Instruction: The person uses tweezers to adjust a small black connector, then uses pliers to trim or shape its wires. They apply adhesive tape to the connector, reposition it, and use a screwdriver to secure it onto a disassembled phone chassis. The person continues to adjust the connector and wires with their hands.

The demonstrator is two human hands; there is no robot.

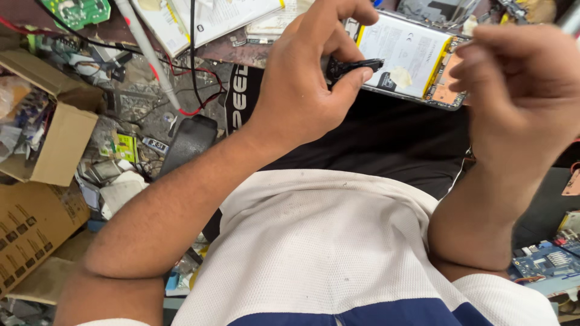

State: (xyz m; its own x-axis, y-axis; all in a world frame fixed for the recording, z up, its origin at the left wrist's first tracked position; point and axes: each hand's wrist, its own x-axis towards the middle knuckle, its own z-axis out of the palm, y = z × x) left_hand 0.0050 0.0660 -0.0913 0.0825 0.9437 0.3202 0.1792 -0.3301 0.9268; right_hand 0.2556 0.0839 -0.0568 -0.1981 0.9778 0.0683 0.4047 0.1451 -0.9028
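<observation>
My left hand [305, 84] is raised in the middle of the view and pinches a small black part [351, 66] between thumb and fingers. Just behind it lies an opened phone [444, 84] with its back off, showing a white battery [405, 51] with a yellow edge. My right hand [522, 90] hovers at the right of the phone with its fingers curled shut around a thin grey tool [571, 18], most of it hidden by the hand. The phone rests on a dark cloth surface [386, 139].
Cardboard boxes [60, 145] full of scraps stand at the left among loose parts. Red and black wires [193, 78] cross the cluttered bench. A green circuit board [75, 9] lies at the top left, a blue one [547, 259] at the lower right. Papers [211, 18] lie at the top.
</observation>
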